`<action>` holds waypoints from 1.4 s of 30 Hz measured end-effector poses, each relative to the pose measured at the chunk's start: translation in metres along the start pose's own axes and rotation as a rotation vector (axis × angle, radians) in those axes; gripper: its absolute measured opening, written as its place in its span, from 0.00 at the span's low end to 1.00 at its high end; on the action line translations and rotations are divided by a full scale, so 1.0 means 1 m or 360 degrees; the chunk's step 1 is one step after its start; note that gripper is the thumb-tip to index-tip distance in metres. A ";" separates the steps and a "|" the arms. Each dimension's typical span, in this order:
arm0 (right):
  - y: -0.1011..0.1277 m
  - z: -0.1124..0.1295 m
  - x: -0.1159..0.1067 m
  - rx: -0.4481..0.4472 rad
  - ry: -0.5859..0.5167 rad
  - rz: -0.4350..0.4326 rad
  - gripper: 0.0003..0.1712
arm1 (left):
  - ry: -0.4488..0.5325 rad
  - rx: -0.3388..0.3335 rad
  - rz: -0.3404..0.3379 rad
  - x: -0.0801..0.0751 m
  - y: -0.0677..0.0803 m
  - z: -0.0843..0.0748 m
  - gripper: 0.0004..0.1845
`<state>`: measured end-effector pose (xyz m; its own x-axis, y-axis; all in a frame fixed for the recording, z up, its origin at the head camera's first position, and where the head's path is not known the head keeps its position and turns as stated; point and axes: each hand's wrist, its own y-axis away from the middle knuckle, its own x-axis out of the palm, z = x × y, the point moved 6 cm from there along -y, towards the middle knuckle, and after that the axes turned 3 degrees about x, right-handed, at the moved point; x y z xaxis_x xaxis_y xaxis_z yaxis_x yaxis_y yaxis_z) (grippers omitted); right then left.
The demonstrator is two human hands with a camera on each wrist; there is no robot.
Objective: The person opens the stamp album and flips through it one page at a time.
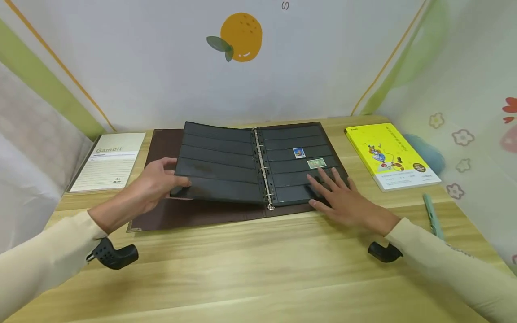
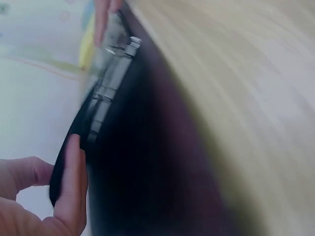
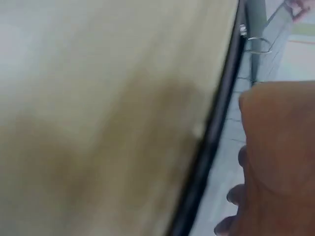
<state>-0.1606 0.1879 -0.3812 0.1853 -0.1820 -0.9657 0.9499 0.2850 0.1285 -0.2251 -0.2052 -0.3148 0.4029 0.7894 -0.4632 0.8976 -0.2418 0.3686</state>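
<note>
Surface [image 1: 258,269]: wooden, carrying the open binder [image 1: 246,170] mid-frame.
Left hand [image 1: 155,184]: fingers grip the lifted black page [image 1: 220,168].
Right hand [image 1: 343,197]: fingers flat, pressing the right page.
Risk: a hard tug could tear the ring holes; stamps [image 1: 299,153] might slip out.

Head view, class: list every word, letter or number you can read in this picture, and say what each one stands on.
"Gambit": header of the lined notepad, left of the binder.
"S": a single grey letter on the backdrop wall, cut by the top edge.
Yellow book: cover print too small to read.
Two stamps in the binder's right page: print too small to read.
Wrist views: no text.
</note>
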 end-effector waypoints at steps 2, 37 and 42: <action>0.000 -0.005 0.007 0.0071 -0.0019 -0.0010 0.39 | -0.0091 -0.0047 0.0002 0.000 -0.003 0.018 0.50; -0.004 -0.016 0.016 0.0091 -0.0130 0.0075 0.39 | -0.1707 0.1032 0.0723 0.093 -0.034 0.013 0.39; -0.032 -0.024 -0.023 0.0057 -0.0240 0.0054 0.43 | -0.1671 0.1046 0.0724 0.091 -0.037 0.009 0.39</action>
<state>-0.2011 0.2059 -0.3685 0.2505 -0.3129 -0.9162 0.9503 0.2602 0.1709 -0.2205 -0.1295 -0.3774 0.3689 -0.1731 -0.9132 0.4450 -0.8297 0.3370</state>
